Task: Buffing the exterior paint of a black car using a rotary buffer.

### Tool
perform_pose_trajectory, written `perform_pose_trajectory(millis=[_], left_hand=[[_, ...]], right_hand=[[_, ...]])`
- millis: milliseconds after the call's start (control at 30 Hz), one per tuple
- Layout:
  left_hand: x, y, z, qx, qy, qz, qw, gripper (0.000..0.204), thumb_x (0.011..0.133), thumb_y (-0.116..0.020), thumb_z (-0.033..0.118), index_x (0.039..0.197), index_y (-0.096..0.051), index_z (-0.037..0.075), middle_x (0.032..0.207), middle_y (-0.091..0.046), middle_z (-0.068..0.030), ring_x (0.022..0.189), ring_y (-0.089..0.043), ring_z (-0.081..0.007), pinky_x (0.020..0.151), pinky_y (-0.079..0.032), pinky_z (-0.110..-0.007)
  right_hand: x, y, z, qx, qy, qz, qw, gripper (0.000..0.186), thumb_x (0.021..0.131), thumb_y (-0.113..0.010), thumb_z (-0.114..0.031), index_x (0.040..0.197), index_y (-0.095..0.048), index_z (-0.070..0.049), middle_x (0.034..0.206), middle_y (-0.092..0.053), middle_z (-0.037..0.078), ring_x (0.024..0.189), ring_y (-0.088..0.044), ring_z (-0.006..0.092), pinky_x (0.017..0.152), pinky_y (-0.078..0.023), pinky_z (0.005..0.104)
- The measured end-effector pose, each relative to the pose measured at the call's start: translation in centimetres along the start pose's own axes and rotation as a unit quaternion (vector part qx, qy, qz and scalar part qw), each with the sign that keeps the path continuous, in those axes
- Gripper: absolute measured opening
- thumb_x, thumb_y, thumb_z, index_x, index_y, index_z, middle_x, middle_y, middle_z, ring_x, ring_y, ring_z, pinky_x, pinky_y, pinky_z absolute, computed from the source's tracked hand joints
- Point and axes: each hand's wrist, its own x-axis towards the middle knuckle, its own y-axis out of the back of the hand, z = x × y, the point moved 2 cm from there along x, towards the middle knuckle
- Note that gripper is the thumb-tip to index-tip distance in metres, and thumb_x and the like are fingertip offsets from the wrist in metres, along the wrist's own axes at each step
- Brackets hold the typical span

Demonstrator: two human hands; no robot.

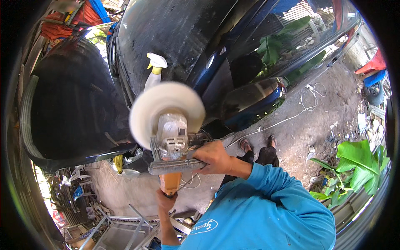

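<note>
A power polisher (171,181) with an orange body and a silvery wrapped head is held in front of me in both hands. Its round white pad (143,104) is blurred, as if spinning, close to the black car (75,108); I cannot tell whether they touch. My left hand (166,200) is closed around the polisher's rear end. Further up, my right hand (214,157) is wrapped round the dark front handle (173,166). Behind the pad, partly hidden, a white spray bottle with a yellow collar (156,68) stands against the windshield (166,29).
The car's side mirror (254,102) juts out right of the pad. A yellow cloth (118,163) hangs by the headlight. A white cable (287,121) runs across the dirt ground. Metal frames (125,229) stand at lower left, a leafy plant (358,166) at right.
</note>
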Motion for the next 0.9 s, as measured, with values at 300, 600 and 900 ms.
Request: perform_pose_trajectory(millis=[300,600,900], left_hand=[[-7.4,-4.0,-0.9,-0.11,0.122,-0.068,0.984,0.022,0.066,-0.071,0.004,0.086,-0.063,-0.002,0.073,-0.065,-0.0075,0.064,-0.061,-0.0144,0.058,-0.048,-0.031],[-3.5,-2.5,6.0,-0.095,0.093,-0.042,0.99,0.032,0.067,-0.076,0.009,0.09,-0.059,-0.005,0.08,-0.066,-0.0183,0.071,-0.065,-0.0223,0.061,-0.05,-0.034],[-5.7,-9.7,-6.6,-0.206,0.113,-0.044,0.971,0.06,0.07,-0.078,0.015,0.115,-0.042,-0.004,0.102,-0.061,-0.0225,0.084,-0.064,-0.0314,0.071,-0.052,-0.042]], right_hand=[[-2.0,-3.0,-0.8,-0.013,-0.015,-0.086,0.996,0.033,0.057,-0.08,-0.02,0.079,-0.059,-0.01,0.063,-0.058,0.006,0.056,-0.06,0.0278,0.05,-0.046,0.0383],[2.4,2.4,-1.9,-0.082,-0.027,-0.05,0.995,0.03,0.058,-0.079,-0.023,0.073,-0.058,-0.01,0.061,-0.059,0.009,0.056,-0.061,0.0281,0.049,-0.047,0.0365],[-1.0,-1.4,-0.4,-0.017,-0.004,-0.076,0.997,0.029,0.06,-0.079,-0.026,0.07,-0.056,-0.011,0.062,-0.056,0.009,0.056,-0.057,0.0313,0.048,-0.043,0.0406]])
